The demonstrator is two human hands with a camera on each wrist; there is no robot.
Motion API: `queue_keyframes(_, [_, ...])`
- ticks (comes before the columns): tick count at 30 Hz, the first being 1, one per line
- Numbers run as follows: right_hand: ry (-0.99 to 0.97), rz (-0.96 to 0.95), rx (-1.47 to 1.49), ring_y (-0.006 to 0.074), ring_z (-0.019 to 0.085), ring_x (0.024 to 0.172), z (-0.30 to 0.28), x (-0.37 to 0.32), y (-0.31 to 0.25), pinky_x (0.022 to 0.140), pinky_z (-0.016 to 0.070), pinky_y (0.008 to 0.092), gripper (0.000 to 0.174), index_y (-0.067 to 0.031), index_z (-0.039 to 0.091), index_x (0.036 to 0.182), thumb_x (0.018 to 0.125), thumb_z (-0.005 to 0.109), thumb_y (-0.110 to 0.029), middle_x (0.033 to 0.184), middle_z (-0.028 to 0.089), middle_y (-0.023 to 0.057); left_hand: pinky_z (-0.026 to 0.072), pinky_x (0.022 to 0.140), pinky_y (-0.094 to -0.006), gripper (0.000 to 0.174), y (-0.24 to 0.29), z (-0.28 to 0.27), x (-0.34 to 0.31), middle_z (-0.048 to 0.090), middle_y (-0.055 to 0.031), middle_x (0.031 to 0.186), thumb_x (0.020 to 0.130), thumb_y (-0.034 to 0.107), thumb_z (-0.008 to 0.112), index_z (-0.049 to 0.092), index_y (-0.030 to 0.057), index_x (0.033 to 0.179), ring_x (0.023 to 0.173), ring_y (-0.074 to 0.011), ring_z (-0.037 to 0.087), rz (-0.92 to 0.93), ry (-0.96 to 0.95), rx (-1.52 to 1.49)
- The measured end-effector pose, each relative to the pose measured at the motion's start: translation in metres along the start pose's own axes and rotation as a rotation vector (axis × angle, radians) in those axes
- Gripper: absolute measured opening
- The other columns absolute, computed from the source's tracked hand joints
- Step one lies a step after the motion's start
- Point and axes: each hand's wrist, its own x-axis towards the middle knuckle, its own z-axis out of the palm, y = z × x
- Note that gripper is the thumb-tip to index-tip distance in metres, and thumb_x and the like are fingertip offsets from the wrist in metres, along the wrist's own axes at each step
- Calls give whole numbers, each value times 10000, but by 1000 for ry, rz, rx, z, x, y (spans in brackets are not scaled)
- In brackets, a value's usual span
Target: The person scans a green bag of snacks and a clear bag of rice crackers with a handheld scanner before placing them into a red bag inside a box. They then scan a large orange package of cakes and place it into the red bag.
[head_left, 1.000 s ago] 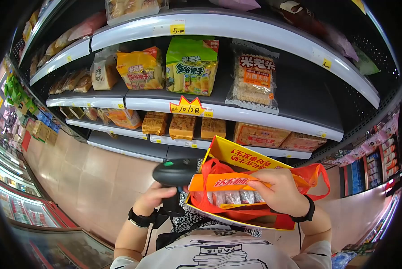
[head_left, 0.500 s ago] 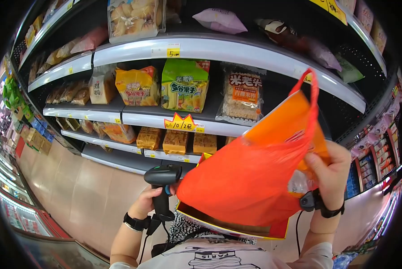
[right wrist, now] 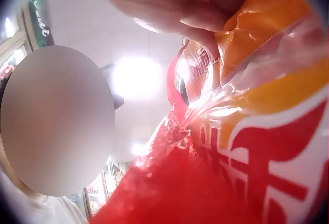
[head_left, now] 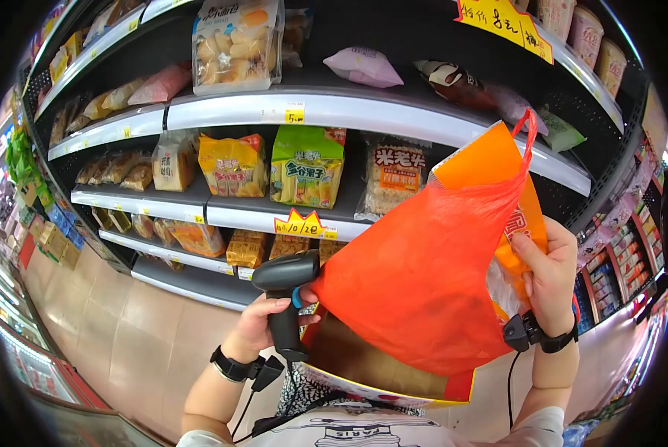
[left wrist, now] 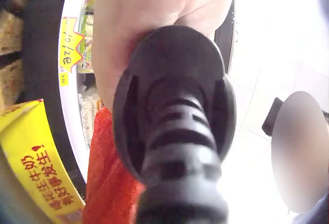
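In the head view my left hand (head_left: 258, 325) grips the handle of a black barcode scanner (head_left: 285, 273), its head close to a red plastic bag (head_left: 416, 276). My right hand (head_left: 553, 272) pinches an orange package (head_left: 526, 231) that sticks partly out of the bag. Below the bag, an open yellow-and-red cardboard box (head_left: 378, 357) sits against the person's front. The left wrist view shows the scanner's grip end (left wrist: 177, 75) under the palm, beside the red bag (left wrist: 110, 177). In the right wrist view the fingers (right wrist: 200, 21) hold the orange package's edge (right wrist: 267, 13).
Ahead, curved shelves (head_left: 378, 112) carry packaged snacks, including a green-and-yellow pack (head_left: 307, 167) and a bread bag (head_left: 237, 48). Tiled floor (head_left: 103, 305) lies at left, with freezers along the far left. Another shelf of goods (head_left: 628, 253) stands at right.
The orange package and red bag have risen out of the box, tilting upright in my right hand. The scanner swung left, then slightly back right. Shelves sit lower in the head view.
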Motion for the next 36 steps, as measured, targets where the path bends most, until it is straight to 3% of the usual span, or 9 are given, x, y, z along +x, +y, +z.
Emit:
queue_keyframes(6, [-15, -31, 67, 102, 590, 766, -2, -3, -7, 696, 471, 220, 125, 76, 579, 914, 807, 600, 15, 885, 637, 99, 453, 896, -373, 502, 9, 12, 5, 567, -141, 1140, 799, 143, 581, 424, 6, 1256, 1076, -226, 528, 51, 45, 107])
queue_keyframes(9, [36, -60, 95, 90, 585, 762, -4, 0, -12, 662, 457, 197, 149, 76, 578, 939, 812, 599, 2, 889, 640, 99, 467, 888, -422, 522, 12, 16, 1, 586, -135, 1098, 759, 158, 593, 448, -3, 1235, 1053, -249, 539, 89, 112, 225])
queue_keyframes(11, [54, 17, 40, 42, 538, 606, -12, 2, -13, 522, 403, 157, 165, 67, 580, 963, 826, 592, -26, 885, 645, 86, 469, 879, -410, 525, 13, 18, -2, 592, -144, 1087, 746, 160, 609, 461, -9, 1220, 1038, -253, 547, 96, 103, 249])
queue_keyframes(12, [53, 58, -20, 0, 415, 445, -16, 2, -15, 390, 291, 147, 172, 54, 582, 976, 842, 583, -54, 878, 650, 73, 471, 870, -399, 527, 14, 18, -3, 598, -153, 1076, 733, 162, 624, 475, -16, 1206, 1023, -258, 555, 103, 96, 269])
queue_keyframes(15, [76, 63, -8, -12, 327, 378, -20, 4, -17, 342, 228, 152, 171, 45, 582, 980, 849, 578, -64, 879, 654, 70, 466, 841, -362, 530, 17, 18, -4, 605, -159, 1062, 708, 154, 651, 495, -24, 1183, 971, -251, 571, 133, 39, 296])
queue_keyframes(23, [75, 55, -19, 10, 402, 401, -26, -1, -43, 376, 308, 165, 153, 50, 577, 952, 847, 579, -61, 803, 644, 90, 403, 864, -322, 488, 15, 4, -13, 584, -105, 1052, 726, 98, 660, 498, -16, 1171, 948, -193, 535, 15, 69, 370])
queue_keyframes(29, [106, 35, -89, 28, 446, 419, -24, -2, -35, 389, 344, 179, 102, 42, 588, 901, 839, 576, -39, 743, 627, 80, 456, 826, -352, 585, 10, -6, -15, 606, -191, 1062, 677, 169, 672, 483, -31, 1193, 929, -231, 575, -14, 139, 389])
queue_keyframes(33, [31, 103, -198, 96, 575, 572, -32, 1, -33, 488, 431, 200, 95, 46, 595, 885, 837, 578, -34, 789, 630, 89, 469, 833, -357, 574, 16, -4, -13, 596, -203, 1083, 680, 153, 655, 481, -35, 1194, 946, -241, 579, -9, 201, 389])
queue_keyframes(36, [7, 59, -52, 71, 564, 652, -27, 0, -22, 568, 453, 199, 104, 52, 608, 876, 830, 599, -40, 800, 621, 66, 470, 848, -374, 579, 21, 1, -15, 601, -188, 1064, 665, 126, 640, 476, -38, 1196, 969, -267, 581, -21, 210, 434])
